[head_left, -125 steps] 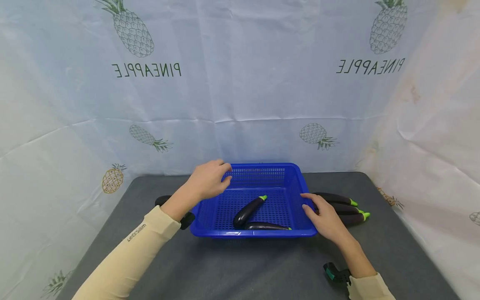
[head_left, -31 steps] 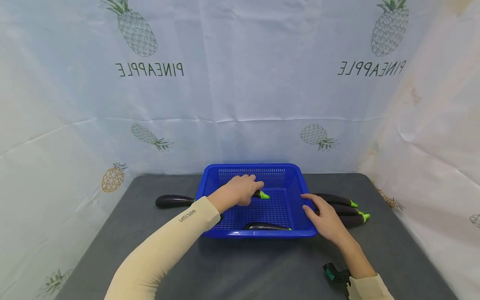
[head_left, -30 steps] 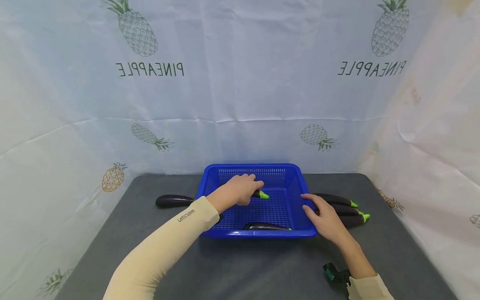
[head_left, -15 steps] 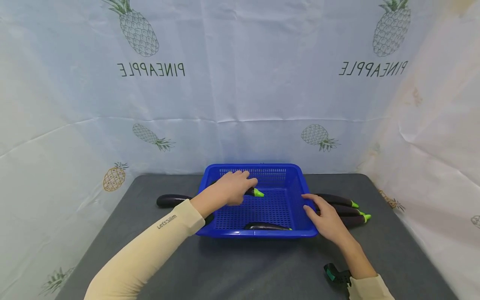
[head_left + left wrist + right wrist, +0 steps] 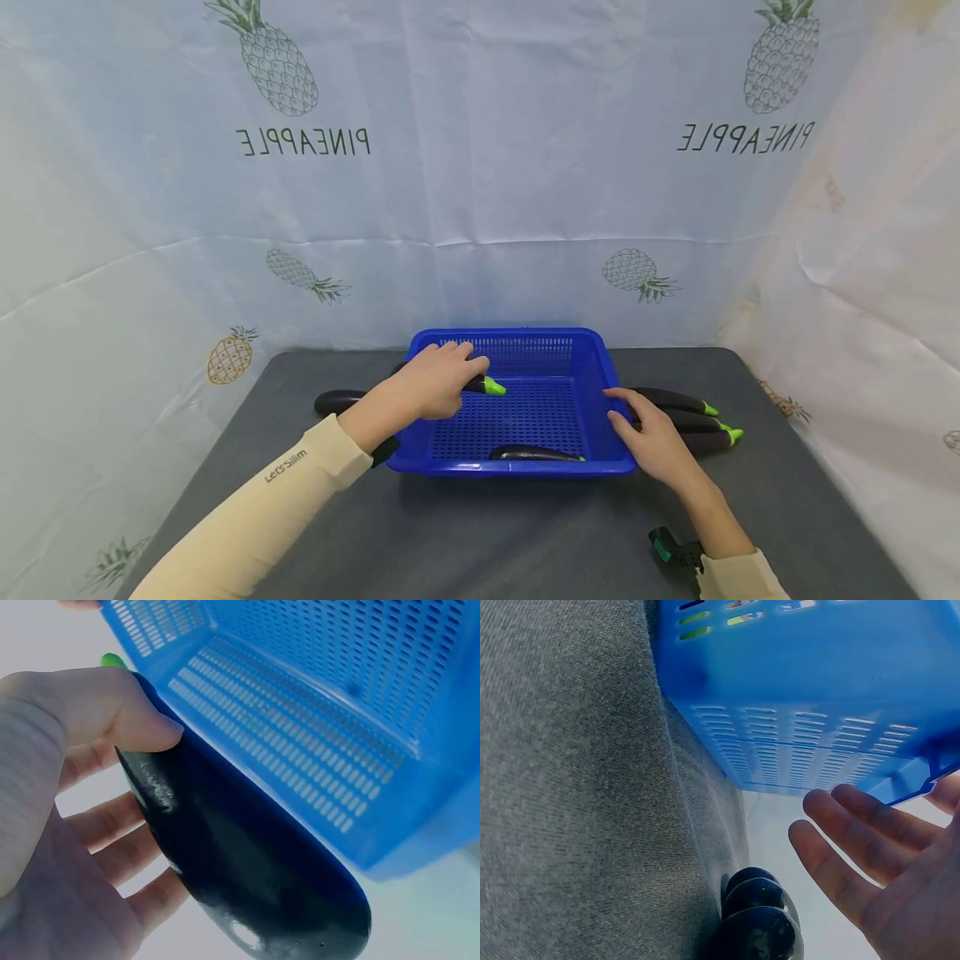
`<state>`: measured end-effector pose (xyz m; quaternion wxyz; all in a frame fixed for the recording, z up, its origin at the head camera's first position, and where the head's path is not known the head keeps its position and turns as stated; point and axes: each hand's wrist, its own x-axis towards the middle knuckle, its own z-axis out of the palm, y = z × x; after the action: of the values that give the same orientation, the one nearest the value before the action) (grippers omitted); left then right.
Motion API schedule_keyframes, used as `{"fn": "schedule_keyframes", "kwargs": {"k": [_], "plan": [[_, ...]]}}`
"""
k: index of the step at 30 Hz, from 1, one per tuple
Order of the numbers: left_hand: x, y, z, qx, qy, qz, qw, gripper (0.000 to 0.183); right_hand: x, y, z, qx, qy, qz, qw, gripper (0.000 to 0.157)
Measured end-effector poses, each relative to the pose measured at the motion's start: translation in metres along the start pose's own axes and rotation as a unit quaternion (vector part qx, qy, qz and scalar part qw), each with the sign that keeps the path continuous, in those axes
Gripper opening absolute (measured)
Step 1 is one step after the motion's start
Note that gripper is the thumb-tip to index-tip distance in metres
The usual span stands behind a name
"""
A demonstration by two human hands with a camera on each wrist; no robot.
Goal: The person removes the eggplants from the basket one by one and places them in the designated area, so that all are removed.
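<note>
My left hand [image 5: 431, 385] holds a dark eggplant [image 5: 476, 384] with a green cap, above the left side of the blue plastic basket [image 5: 510, 467]. In the left wrist view the thumb lies over the eggplant [image 5: 240, 840] and the fingers pass beneath it, beside the basket's wall [image 5: 285, 742]. My right hand [image 5: 654, 437] is at the basket's right rim, fingertips right at the edge. In the right wrist view its fingers [image 5: 847, 847] extend fairly straight along the outside of the basket. Another eggplant [image 5: 531, 452] lies inside along the near wall.
On the grey table [image 5: 480, 542], an eggplant [image 5: 336, 402] lies left of the basket, partly hidden by my left arm. Three eggplants [image 5: 690, 421] lie together just right of the basket, their dark ends [image 5: 757, 915] showing below my right hand. A patterned curtain [image 5: 480, 167] hangs behind.
My left hand has taken hold of the eggplant that lay slanted in the basket. Over the last second it has carried it left, toward the left rim. The right hand has stayed put.
</note>
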<state>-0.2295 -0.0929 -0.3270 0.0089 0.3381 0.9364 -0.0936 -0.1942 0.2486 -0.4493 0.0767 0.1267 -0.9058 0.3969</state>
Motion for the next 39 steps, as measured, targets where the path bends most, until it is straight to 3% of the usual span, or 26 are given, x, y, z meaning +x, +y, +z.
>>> {"fn": "schedule_keyframes", "kwargs": {"k": [9, 17, 30, 39], "plan": [[-0.022, -0.014, -0.009, -0.013, 0.042, 0.006, 0.9990, 0.033, 0.000, 0.001, 0.000, 0.002, 0.000, 0.008, 1.000, 0.041], [-0.045, -0.029, -0.008, -0.028, 0.073, -0.007, 0.9969, 0.029, 0.000, 0.003, 0.001, 0.001, 0.000, 0.006, 1.000, 0.041], [-0.076, -0.064, 0.021, -0.034, 0.087, -0.045, 0.9946, 0.031, 0.001, 0.003, 0.002, 0.016, 0.003, 0.010, 1.000, 0.040], [-0.087, -0.086, 0.037, -0.072, 0.063, -0.085, 0.9918, 0.032, 0.002, 0.003, 0.000, 0.027, 0.001, 0.021, 0.999, 0.040]]}}
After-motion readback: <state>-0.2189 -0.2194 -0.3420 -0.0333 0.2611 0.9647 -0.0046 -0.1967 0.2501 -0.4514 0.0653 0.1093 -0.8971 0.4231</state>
